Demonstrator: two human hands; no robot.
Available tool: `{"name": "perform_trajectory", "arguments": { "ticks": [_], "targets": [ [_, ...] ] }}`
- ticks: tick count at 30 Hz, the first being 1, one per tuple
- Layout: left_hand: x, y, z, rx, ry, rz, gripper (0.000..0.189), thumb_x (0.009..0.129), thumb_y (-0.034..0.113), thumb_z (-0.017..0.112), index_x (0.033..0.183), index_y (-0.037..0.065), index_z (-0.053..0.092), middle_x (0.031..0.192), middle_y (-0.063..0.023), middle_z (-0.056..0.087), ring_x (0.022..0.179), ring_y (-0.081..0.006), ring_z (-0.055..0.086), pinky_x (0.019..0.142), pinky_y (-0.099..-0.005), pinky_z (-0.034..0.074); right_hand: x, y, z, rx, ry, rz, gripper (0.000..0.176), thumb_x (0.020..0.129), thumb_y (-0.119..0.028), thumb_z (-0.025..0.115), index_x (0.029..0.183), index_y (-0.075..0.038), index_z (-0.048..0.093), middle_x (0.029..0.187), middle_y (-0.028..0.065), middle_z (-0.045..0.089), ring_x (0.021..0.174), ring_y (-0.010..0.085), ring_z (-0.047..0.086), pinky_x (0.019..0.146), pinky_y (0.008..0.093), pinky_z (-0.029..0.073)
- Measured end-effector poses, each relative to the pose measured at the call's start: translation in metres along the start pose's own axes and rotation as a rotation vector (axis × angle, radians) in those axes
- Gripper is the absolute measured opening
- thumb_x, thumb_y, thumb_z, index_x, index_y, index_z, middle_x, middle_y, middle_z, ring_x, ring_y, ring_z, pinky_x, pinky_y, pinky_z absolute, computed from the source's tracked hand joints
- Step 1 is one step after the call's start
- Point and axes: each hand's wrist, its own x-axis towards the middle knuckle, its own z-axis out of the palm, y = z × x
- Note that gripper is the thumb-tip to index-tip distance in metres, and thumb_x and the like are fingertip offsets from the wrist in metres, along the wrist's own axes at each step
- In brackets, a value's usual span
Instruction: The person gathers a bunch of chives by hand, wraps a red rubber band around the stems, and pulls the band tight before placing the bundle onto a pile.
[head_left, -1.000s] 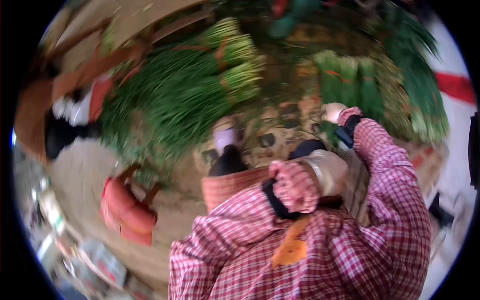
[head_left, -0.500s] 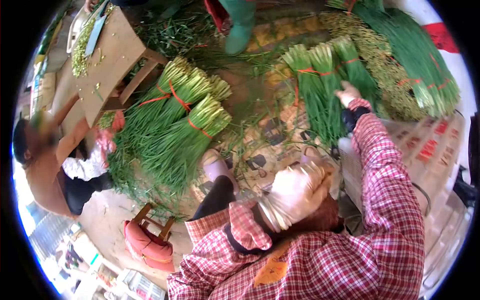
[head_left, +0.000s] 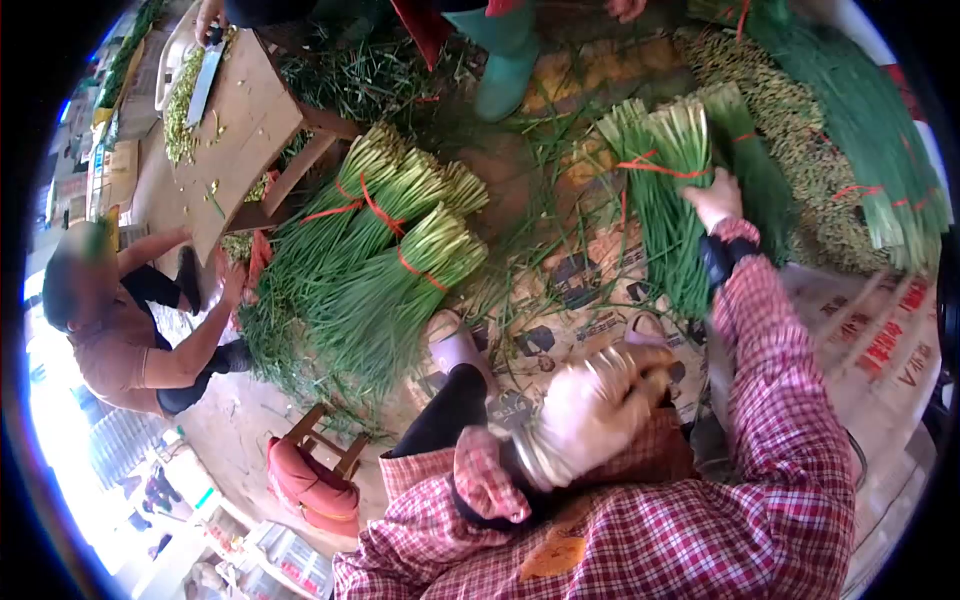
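My right hand (head_left: 716, 202) grips a bundle of garlic chives (head_left: 672, 220) just below its orange tie, the thumb on the near side and the other fingers partly hidden. Pale cut ends point away from me, green leaves toward me. Behind that hand lies another tied bundle (head_left: 745, 150). Close to my body, my left hand (head_left: 600, 410) is curled and slightly blurred, with pale bands around its wrist; what its fingers hold, if anything, I cannot tell. To the left, several tied chive bundles (head_left: 370, 270) lie piled on the floor.
A person (head_left: 130, 330) sits low at the left by a wooden table (head_left: 235, 130). A cleaver (head_left: 205, 85) rests there, another person's hand (head_left: 210, 18) at its handle. Green boots (head_left: 505, 75) stand ahead. A red cushioned stool (head_left: 310, 485) and further chives (head_left: 890, 180) flank me.
My right hand has gone from reaching at the bundles to gripping one below its tie. Another person's hand has come to the cleaver handle. The view has shifted, and the seated person has leaned.
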Motion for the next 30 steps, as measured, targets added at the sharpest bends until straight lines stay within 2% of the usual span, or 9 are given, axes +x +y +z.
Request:
{"name": "perform_trajectory", "arguments": {
  "ticks": [2, 5, 8, 11, 13, 14, 19, 26, 30],
  "targets": [
    [0.009, -0.016, 0.006, -0.151, 0.05, -0.038, 0.021, 0.095, 0.011, 0.063, 0.111, -0.002, 0.066, 0.096, -0.0098, 0.071, 0.09, -0.0168, 0.068, 0.078, -0.0282, 0.053, -0.052, -0.032, -0.032, 0.161, 0.088, -0.027, 0.094, 0.072, -0.037, 0.085, 0.14, 0.008, 0.04, 0.141, 0.0277, 0.046, 0.131, 0.0381, 0.047, 0.111, 0.0443, 0.039],
    [0.025, -0.035, -0.005, -0.74, -0.057, -0.35, 0.048, 0.099, 0.045, 0.056, 0.107, -0.001, 0.067, 0.101, -0.0143, 0.072, 0.089, -0.0236, 0.069, 0.08, -0.0368, 0.055, -0.138, -0.084, -0.088, 0.658, 0.231, -0.361, 0.087, 0.069, -0.026, 0.087, 0.137, 0.007, 0.044, 0.128, 0.0231, 0.056, 0.118, 0.0358, 0.056, 0.104, 0.0444, 0.045],
    [0.032, -0.026, -0.008, -0.915, -0.319, -0.282, 0.11, 0.082, 0.087, 0.039, 0.14, -0.006, 0.042, 0.136, -0.0272, 0.053, 0.123, -0.0349, 0.054, 0.105, -0.0516, 0.042, -0.172, -0.051, -0.081, 0.742, 0.163, -0.589, 0.067, 0.081, -0.026, 0.079, 0.135, 0.001, 0.049, 0.128, 0.0163, 0.058, 0.116, 0.0298, 0.056, 0.101, 0.0413, 0.044],
    [0.038, -0.012, -0.009, -1.346, -0.259, 0.058, 0.087, 0.086, 0.071, 0.057, 0.142, 0.005, 0.045, 0.138, -0.018, 0.054, 0.124, -0.033, 0.054, 0.107, -0.0519, 0.042, -0.217, -0.044, -0.113, 0.568, 0.112, -0.784, 0.057, 0.09, -0.02, 0.068, 0.139, -0.001, 0.048, 0.133, 0.015, 0.057, 0.119, 0.026, 0.057, 0.104, 0.037, 0.044],
    [0.028, -0.002, -0.022, -1.609, -0.193, -0.076, 0.054, 0.088, 0.044, 0.073, 0.125, 0.007, 0.058, 0.11, -0.0104, 0.07, 0.093, -0.0246, 0.068, 0.082, -0.041, 0.058, -0.271, -0.081, -0.173, 0.367, 0.211, -0.95, 0.051, 0.094, -0.016, 0.061, 0.141, -0.002, 0.048, 0.137, 0.0145, 0.055, 0.12, 0.0231, 0.058, 0.105, 0.0326, 0.043],
    [0.027, -0.008, -0.021, -1.533, -0.147, -0.029, 0.048, 0.091, 0.04, 0.069, 0.122, 0.005, 0.059, 0.107, -0.0109, 0.07, 0.09, -0.025, 0.069, 0.08, -0.041, 0.058, -0.266, -0.067, -0.179, 0.595, -0.06, -0.624, 0.052, 0.091, -0.013, 0.066, 0.14, -0.001, 0.05, 0.137, 0.0171, 0.056, 0.129, 0.0254, 0.052, 0.108, 0.0352, 0.041],
    [0.016, 0.005, -0.004, -1.386, 0.087, 0.176, 0.038, 0.085, 0.012, 0.074, 0.119, 0.003, 0.058, 0.102, -0.0087, 0.07, 0.086, -0.0199, 0.068, 0.078, -0.0346, 0.057, -0.279, -0.106, -0.213, 0.822, -0.469, -0.51, 0.059, 0.1, -0.037, 0.054, 0.136, 0.009, 0.047, 0.132, 0.015, 0.057, 0.12, 0.0208, 0.054, 0.106, 0.0318, 0.039],
    [0.011, 0.003, -0.022, -1.384, 0.008, 0.146, 0.052, 0.085, 0.023, 0.075, 0.127, 0.001, 0.052, 0.11, -0.0105, 0.067, 0.096, -0.0231, 0.066, 0.087, -0.0385, 0.054, -0.286, -0.161, -0.21, 0.908, -0.36, -0.523, 0.063, 0.087, -0.036, 0.077, 0.132, 0.001, 0.052, 0.12, 0.0085, 0.064, 0.11, 0.0187, 0.058, 0.098, 0.0317, 0.044],
    [0.006, 0.017, -0.038, -1.328, 0.276, 0.137, 0.036, 0.093, 0.024, 0.065, 0.121, 0.001, 0.061, 0.103, -0.011, 0.07, 0.086, -0.0242, 0.068, 0.079, -0.0378, 0.056, -0.293, -0.164, -0.202, 0.872, -0.339, -0.583, 0.066, 0.086, -0.033, 0.078, 0.135, -0.001, 0.05, 0.124, 0.0083, 0.062, 0.112, 0.0194, 0.057, 0.101, 0.032, 0.042]
  ]
}}
